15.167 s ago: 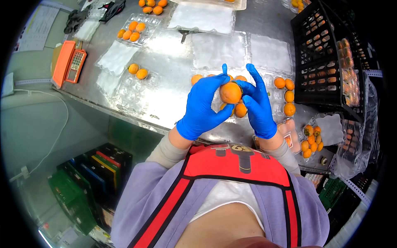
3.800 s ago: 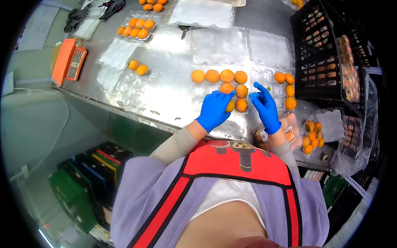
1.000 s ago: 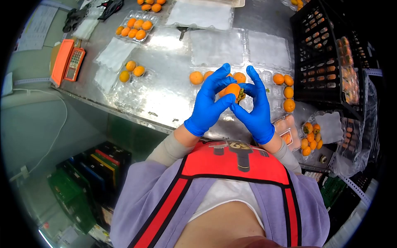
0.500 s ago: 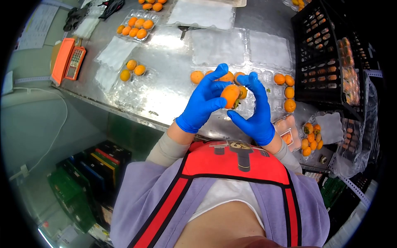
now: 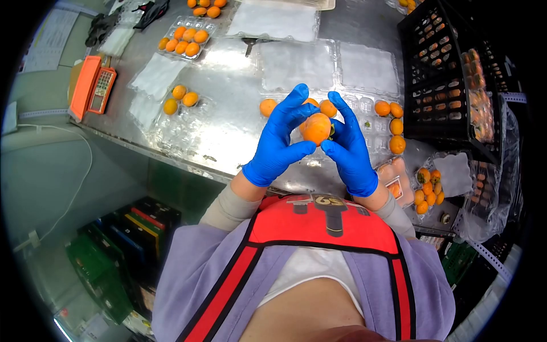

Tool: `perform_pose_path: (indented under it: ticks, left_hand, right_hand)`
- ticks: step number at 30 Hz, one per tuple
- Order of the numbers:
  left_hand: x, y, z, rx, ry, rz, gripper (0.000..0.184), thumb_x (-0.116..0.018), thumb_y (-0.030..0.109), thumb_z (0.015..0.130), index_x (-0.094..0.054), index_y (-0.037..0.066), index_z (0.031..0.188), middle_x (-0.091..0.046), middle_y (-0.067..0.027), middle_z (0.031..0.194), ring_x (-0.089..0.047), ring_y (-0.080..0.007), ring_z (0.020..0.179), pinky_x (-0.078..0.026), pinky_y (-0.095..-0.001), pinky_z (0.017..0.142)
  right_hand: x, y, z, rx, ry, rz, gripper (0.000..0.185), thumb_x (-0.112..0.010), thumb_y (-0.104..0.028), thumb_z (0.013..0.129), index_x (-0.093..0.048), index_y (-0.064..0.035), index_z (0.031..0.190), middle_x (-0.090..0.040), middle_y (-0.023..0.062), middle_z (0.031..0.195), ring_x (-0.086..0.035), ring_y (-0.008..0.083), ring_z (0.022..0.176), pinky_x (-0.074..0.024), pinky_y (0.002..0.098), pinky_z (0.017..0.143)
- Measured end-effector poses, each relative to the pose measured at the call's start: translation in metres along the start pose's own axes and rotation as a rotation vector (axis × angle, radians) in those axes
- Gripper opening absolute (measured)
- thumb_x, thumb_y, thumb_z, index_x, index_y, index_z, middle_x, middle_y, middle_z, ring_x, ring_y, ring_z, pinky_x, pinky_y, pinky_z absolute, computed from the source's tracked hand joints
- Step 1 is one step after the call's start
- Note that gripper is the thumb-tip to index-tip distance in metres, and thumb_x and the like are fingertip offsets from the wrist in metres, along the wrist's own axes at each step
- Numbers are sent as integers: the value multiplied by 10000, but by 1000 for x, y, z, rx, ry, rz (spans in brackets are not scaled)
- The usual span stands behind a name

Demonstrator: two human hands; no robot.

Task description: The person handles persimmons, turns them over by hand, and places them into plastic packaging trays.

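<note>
Both hands wear blue gloves and are raised over a clear plastic tray (image 5: 364, 149). My left hand (image 5: 280, 137) grips an orange persimmon (image 5: 315, 129) between thumb and fingers. Closed against the leafy end of the same fruit, my right hand (image 5: 350, 149) has its thumb below and one finger pointing up. Behind the hands, a persimmon (image 5: 268, 107) and another persimmon (image 5: 328, 108) sit in the tray's far row. More fill its right side, among them a persimmon (image 5: 396, 145) at the near corner. The tray's middle is partly hidden.
A black crate (image 5: 436, 74) holding packed fruit stands at the right. A filled pack (image 5: 185, 41), three loose persimmons (image 5: 179, 92) and an orange scale (image 5: 85, 88) lie to the left. Empty clear trays (image 5: 299, 64) lie farther back. Wrapped packs (image 5: 394, 181) sit near the front edge.
The held persimmon has turned, and its leafy end now faces right. My right hand has moved in from beside the fruit and closed on it.
</note>
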State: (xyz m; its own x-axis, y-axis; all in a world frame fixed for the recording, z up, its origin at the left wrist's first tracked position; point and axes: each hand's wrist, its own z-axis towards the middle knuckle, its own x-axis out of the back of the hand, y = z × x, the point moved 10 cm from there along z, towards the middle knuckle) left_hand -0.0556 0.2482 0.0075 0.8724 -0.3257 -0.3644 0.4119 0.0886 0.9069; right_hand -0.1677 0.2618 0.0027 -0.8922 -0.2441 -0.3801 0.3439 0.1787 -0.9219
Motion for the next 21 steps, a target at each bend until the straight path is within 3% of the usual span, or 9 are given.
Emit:
perform_pose_path:
  ticks: [4,6,7,9,12,15,19,21]
  left_hand:
    - [-6,-3,1,63,5,-84,734,-677,37,762,-321,59,1403,-324,-87,1457,-477,-188,1200,-347,-367,1045]
    - [-4,-2,1,44,99,-7,546,-632,45,805,-425,37,1310,-437,-88,1361,-504,-175,1144,-392,-339,993]
    - [-5,-4,1,45,100,-7,546,-632,45,805,-425,37,1310,-437,-88,1361,-504,-175,1144,-392,-339,993]
    - [-4,-9,0,70,128,100,326,-589,81,851,-520,15,1163,-543,-85,1209,-531,-157,1071,-419,-311,941]
    - [-4,-10,-1,127,185,132,178,-535,101,900,-562,5,1047,-583,-81,1111,-545,-146,1016,-428,-287,905]
    - [1,-15,6,107,193,-24,176,-496,104,929,-572,-1,1049,-585,-85,1115,-552,-149,1017,-428,-289,918]
    - [4,-8,10,72,216,7,210,-472,98,943,-562,1,1106,-571,-88,1174,-544,-155,1050,-424,-299,940]
    - [8,-15,8,155,250,-88,264,-470,99,942,-536,7,1180,-539,-95,1248,-537,-158,1076,-418,-306,960]
  right_hand:
    - [0,-4,-1,91,13,-228,794,-644,-25,808,-197,-108,1459,-523,82,1199,-534,160,1063,-419,315,941]
    - [4,-3,-2,90,71,-214,736,-651,-24,806,-272,-93,1433,-521,71,1195,-543,157,1057,-438,305,920]
    - [4,-2,-2,89,70,-213,736,-651,-24,806,-272,-93,1433,-521,71,1195,-543,157,1057,-438,305,920]
    - [7,5,-3,23,92,-191,663,-648,-23,810,-350,-89,1398,-518,58,1195,-541,145,1051,-451,287,894]
    - [5,3,-3,41,102,-137,618,-644,-22,814,-393,-97,1374,-514,38,1169,-536,122,1015,-458,260,866]
    - [7,10,-7,9,120,-142,608,-643,-20,816,-400,-106,1367,-509,27,1138,-525,96,968,-455,239,842]
    - [9,5,-5,-12,144,-155,607,-642,-21,817,-397,-105,1366,-508,20,1105,-517,84,940,-455,231,819]
    - [7,5,-4,-24,120,-132,615,-638,-23,820,-384,-108,1374,-515,20,1098,-518,85,947,-454,233,821]
